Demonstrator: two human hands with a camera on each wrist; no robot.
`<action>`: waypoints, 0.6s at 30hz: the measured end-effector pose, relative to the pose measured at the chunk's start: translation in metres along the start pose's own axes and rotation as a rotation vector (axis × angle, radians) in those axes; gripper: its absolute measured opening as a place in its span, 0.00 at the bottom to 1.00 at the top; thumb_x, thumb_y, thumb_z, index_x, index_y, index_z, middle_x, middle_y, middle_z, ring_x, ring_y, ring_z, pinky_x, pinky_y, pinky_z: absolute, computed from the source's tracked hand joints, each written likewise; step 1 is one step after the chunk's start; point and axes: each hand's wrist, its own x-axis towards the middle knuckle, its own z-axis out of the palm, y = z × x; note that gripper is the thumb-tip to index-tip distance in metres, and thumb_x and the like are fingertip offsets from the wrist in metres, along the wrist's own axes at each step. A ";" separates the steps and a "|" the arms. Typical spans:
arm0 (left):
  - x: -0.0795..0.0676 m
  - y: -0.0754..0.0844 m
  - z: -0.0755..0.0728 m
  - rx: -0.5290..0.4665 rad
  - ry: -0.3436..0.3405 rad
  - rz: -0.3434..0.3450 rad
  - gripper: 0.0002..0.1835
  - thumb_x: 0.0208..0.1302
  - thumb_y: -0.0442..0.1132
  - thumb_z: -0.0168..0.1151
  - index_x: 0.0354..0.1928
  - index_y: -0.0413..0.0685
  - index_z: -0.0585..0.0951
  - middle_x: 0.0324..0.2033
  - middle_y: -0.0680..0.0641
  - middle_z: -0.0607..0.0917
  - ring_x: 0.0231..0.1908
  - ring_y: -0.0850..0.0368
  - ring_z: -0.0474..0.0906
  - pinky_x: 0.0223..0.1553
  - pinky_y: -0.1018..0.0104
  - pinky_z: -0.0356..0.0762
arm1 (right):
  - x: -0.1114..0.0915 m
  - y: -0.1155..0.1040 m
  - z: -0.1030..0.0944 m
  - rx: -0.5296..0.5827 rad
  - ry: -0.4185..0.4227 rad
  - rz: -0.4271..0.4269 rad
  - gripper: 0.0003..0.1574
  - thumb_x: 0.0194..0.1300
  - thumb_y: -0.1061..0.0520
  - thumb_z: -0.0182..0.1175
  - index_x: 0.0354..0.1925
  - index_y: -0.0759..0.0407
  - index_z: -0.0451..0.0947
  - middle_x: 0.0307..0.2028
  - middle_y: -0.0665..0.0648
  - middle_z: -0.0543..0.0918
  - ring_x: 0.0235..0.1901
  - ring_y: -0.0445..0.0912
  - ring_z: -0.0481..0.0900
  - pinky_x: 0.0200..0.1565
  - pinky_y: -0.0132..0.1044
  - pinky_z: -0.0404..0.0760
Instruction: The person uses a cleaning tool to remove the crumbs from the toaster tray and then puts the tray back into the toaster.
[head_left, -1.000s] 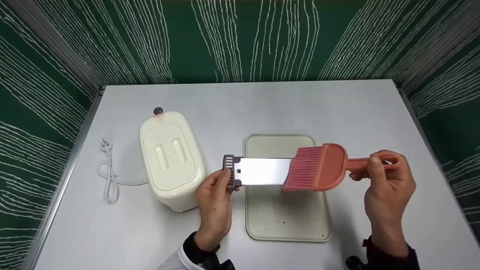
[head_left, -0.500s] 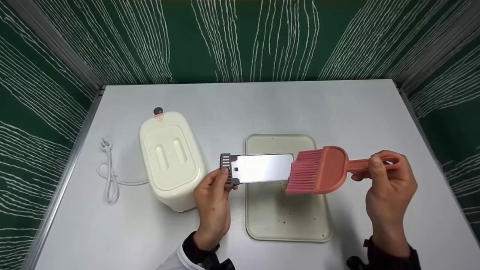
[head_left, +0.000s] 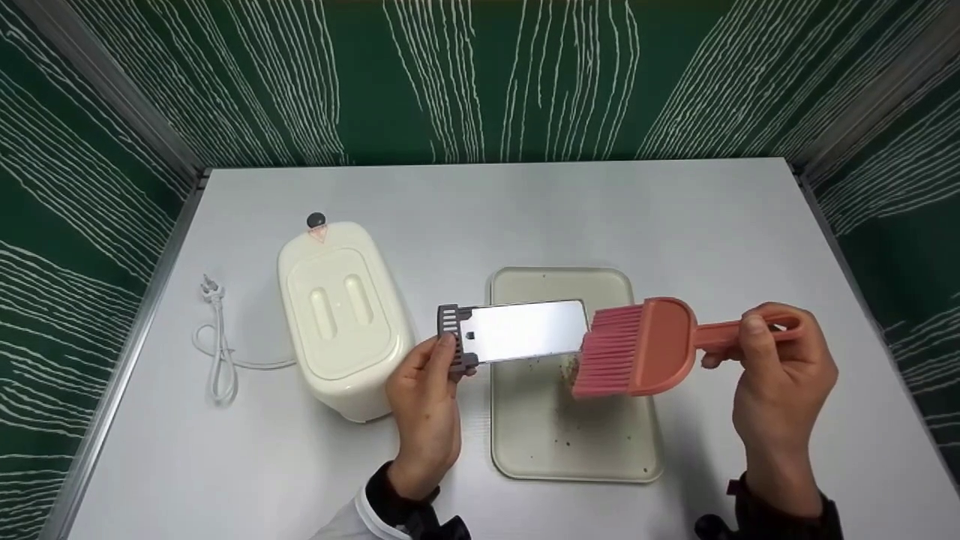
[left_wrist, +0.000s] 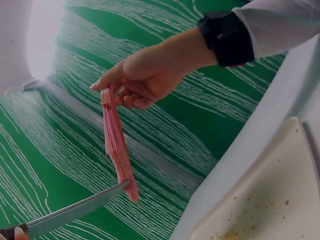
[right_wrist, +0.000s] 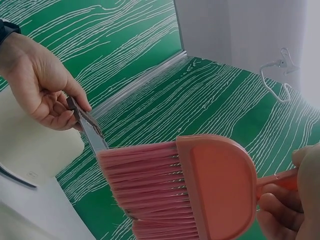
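My left hand [head_left: 427,409] grips a metal crumb tray [head_left: 525,331] by its dark slotted end, thumb on top. The shiny plate points right, tilted slightly upward. In my right hand [head_left: 778,382] is the handle of a small coral brush [head_left: 667,346] with pink bristles. The bristle tips meet the plate's free right end; in the left wrist view the plate's tip touches the brush [left_wrist: 116,130] near its bristle ends. Both are held above a cream rectangular tray [head_left: 570,465] with scattered crumbs [head_left: 568,444], and a heap of crumbs partly hidden by the bristles.
A cream toaster [head_left: 341,300] with a two-slot pattern on top stands left of my left hand. Its white cord and plug [head_left: 217,300] lie farther left on the white table [head_left: 637,210]. Green patterned panels [head_left: 487,82] border the back and sides.
The crumb tray has shifted slightly left and tilted up at its free end. The brush has slid right and down, from covering the plate's end to its edge, exposing more plate.
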 end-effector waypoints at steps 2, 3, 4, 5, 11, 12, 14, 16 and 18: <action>0.000 0.000 0.000 -0.002 0.007 0.003 0.11 0.75 0.28 0.59 0.48 0.22 0.83 0.39 0.36 0.86 0.34 0.53 0.82 0.37 0.64 0.84 | 0.000 -0.001 0.000 0.019 -0.003 -0.003 0.03 0.73 0.75 0.55 0.42 0.78 0.75 0.26 0.66 0.85 0.19 0.49 0.85 0.25 0.31 0.84; 0.001 -0.001 0.000 -0.004 0.009 0.003 0.11 0.75 0.28 0.59 0.47 0.22 0.83 0.39 0.36 0.86 0.34 0.53 0.82 0.37 0.64 0.84 | 0.000 -0.001 0.000 0.025 -0.004 -0.007 0.03 0.73 0.75 0.55 0.43 0.79 0.75 0.26 0.66 0.84 0.19 0.48 0.85 0.25 0.31 0.84; 0.001 -0.001 0.001 -0.005 0.012 0.005 0.11 0.75 0.28 0.59 0.47 0.22 0.83 0.39 0.36 0.87 0.34 0.53 0.82 0.37 0.64 0.84 | 0.000 -0.001 0.000 0.032 -0.006 -0.009 0.03 0.73 0.76 0.54 0.43 0.79 0.75 0.26 0.66 0.84 0.19 0.48 0.85 0.25 0.31 0.84; 0.001 -0.001 0.001 -0.005 0.016 0.006 0.11 0.75 0.28 0.59 0.47 0.22 0.83 0.39 0.36 0.87 0.34 0.53 0.82 0.37 0.64 0.84 | 0.001 -0.002 0.001 0.040 -0.007 -0.011 0.04 0.73 0.76 0.54 0.43 0.80 0.75 0.26 0.66 0.83 0.19 0.48 0.84 0.25 0.31 0.84; 0.001 -0.002 0.001 -0.008 0.020 0.005 0.10 0.75 0.28 0.59 0.47 0.23 0.83 0.38 0.36 0.87 0.34 0.53 0.82 0.38 0.63 0.84 | 0.001 -0.002 0.001 0.081 0.008 -0.015 0.04 0.72 0.77 0.53 0.42 0.82 0.73 0.25 0.67 0.83 0.18 0.49 0.84 0.25 0.32 0.84; 0.001 -0.002 0.000 -0.008 0.019 0.004 0.10 0.75 0.28 0.59 0.46 0.23 0.83 0.38 0.37 0.87 0.34 0.52 0.82 0.38 0.63 0.84 | 0.001 -0.002 0.001 0.079 0.014 -0.017 0.04 0.72 0.77 0.53 0.42 0.82 0.73 0.25 0.67 0.83 0.18 0.49 0.84 0.25 0.32 0.84; 0.002 -0.002 0.000 -0.007 0.016 0.004 0.10 0.75 0.28 0.59 0.46 0.23 0.82 0.38 0.37 0.87 0.34 0.52 0.82 0.38 0.63 0.84 | 0.001 -0.003 0.002 0.072 0.034 -0.022 0.04 0.72 0.76 0.53 0.42 0.81 0.74 0.26 0.66 0.83 0.18 0.49 0.84 0.26 0.32 0.85; 0.002 -0.003 0.000 -0.007 0.015 0.002 0.10 0.75 0.28 0.59 0.46 0.23 0.82 0.37 0.37 0.87 0.34 0.52 0.83 0.38 0.63 0.84 | 0.000 -0.003 0.002 0.063 0.052 -0.026 0.04 0.72 0.76 0.53 0.43 0.80 0.75 0.27 0.66 0.82 0.19 0.49 0.84 0.26 0.32 0.85; 0.002 -0.003 -0.001 -0.007 0.003 0.000 0.10 0.75 0.28 0.59 0.47 0.23 0.82 0.37 0.36 0.87 0.34 0.52 0.83 0.38 0.63 0.84 | -0.001 -0.002 0.003 0.095 0.060 -0.026 0.05 0.73 0.76 0.53 0.44 0.80 0.74 0.27 0.67 0.81 0.19 0.50 0.84 0.26 0.32 0.85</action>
